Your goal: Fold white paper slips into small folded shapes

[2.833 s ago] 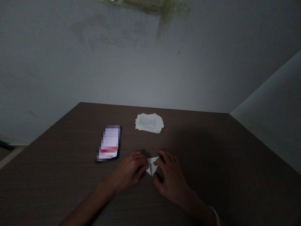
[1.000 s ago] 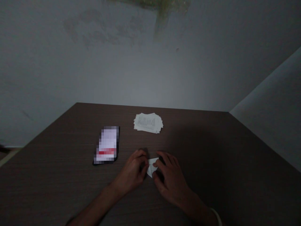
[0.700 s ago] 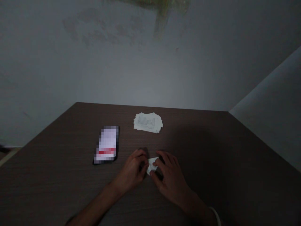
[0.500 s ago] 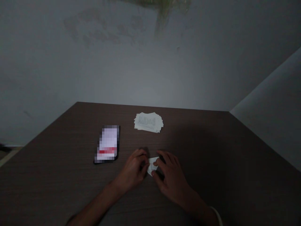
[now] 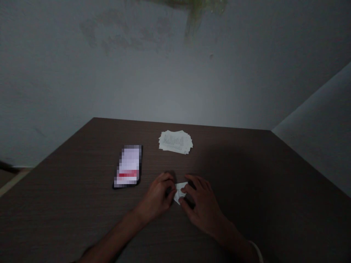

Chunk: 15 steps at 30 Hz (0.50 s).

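Both my hands pinch a small folded white paper [image 5: 180,191] on the dark wood-grain desk [image 5: 68,208]

My left hand [image 5: 157,195] comes in from the lower left, forearm angled up and inward, wrist low, fingers curled narrow against the paper's left side. My right hand [image 5: 203,206] comes in from the lower right, fingers arched over the paper and pressing on it, thumb tucked low by its lower corner, with a pale band [image 5: 256,251] at the wrist. The paper sits on the desk between my hands, partly covered by my fingers. Ahead lies a loose stack of printed paper slips [image 5: 175,141], well apart from my hands. To its left, near my left hand, lies a phone [image 5: 127,166], its face too blurred to read
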### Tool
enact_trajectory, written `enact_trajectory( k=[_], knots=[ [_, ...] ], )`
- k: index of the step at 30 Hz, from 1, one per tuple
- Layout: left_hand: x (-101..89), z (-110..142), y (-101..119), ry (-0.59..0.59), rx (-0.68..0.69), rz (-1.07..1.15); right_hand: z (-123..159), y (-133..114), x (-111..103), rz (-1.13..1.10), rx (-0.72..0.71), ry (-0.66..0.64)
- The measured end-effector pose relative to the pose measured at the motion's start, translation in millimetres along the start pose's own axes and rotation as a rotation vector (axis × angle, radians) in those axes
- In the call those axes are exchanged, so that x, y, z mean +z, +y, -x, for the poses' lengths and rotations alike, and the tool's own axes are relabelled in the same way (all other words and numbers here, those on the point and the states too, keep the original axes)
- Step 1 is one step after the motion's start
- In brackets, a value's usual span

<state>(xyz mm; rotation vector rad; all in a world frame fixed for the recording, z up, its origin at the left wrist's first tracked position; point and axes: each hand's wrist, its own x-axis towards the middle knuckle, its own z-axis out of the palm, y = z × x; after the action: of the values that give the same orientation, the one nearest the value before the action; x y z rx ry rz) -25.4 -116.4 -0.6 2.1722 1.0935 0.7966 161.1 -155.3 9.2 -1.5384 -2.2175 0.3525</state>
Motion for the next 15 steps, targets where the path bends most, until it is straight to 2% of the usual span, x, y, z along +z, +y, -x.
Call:
enact_trajectory(
  k=[15],
  knots=[
    [-1.1,0.1,-0.4,-0.018,-0.006,0.000,0.2,-0.3,-1.4,-0.022,0.006,0.011]
  ],
)
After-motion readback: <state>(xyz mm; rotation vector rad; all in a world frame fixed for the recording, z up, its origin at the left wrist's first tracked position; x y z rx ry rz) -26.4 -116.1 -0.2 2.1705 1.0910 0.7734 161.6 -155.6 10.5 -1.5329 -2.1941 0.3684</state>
